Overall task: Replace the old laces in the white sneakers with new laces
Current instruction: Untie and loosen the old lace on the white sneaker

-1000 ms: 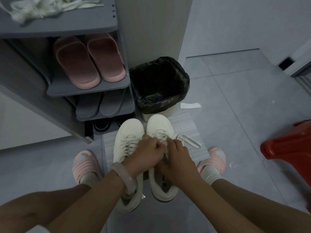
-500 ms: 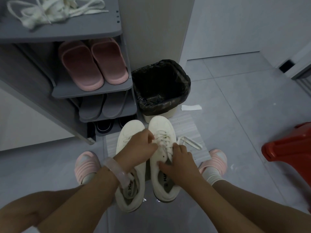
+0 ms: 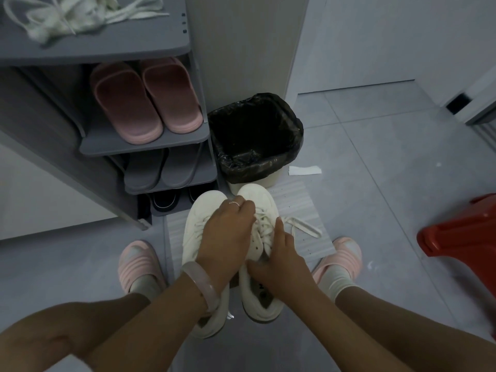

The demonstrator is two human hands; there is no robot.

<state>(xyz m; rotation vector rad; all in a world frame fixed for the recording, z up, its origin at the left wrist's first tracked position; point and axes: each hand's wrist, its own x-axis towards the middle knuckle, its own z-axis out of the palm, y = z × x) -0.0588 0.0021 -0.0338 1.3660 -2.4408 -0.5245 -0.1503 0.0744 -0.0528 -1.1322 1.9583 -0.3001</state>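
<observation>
sneakers: white pair, side by side on a striped mat [image 3: 300, 210] on the floor, toes toward the bin; left sneaker [image 3: 200, 218] mostly under the left arm, right sneaker [image 3: 257, 197] between both hands
lace: right sneaker's lace [image 3: 264, 228] is threaded across the upper eyelets; loose flat end [image 3: 308, 229] lies off to the right on the mat
left hand [image 3: 228, 237]: fingers curled down at the top of the lacing on the right sneaker, pinching lace there; ring on one finger, pale bangle [image 3: 200, 280] at the wrist
right hand [image 3: 281, 261]: grips the right sneaker at tongue/collar, one finger laid straight along the eyelet row
other laces: white bundle [image 3: 80, 16] on the top shelf of the grey shoe rack [image 3: 145, 146]
rack contents: pink slippers [image 3: 145, 99], grey slippers below, dark shoes at bottom
nearby: bin with black liner [image 3: 255, 135] just past the toes, white paper scrap [image 3: 304, 170] beside it, red stool [image 3: 461, 229] at right
feet: pink slippers with white socks either side of the mat
</observation>
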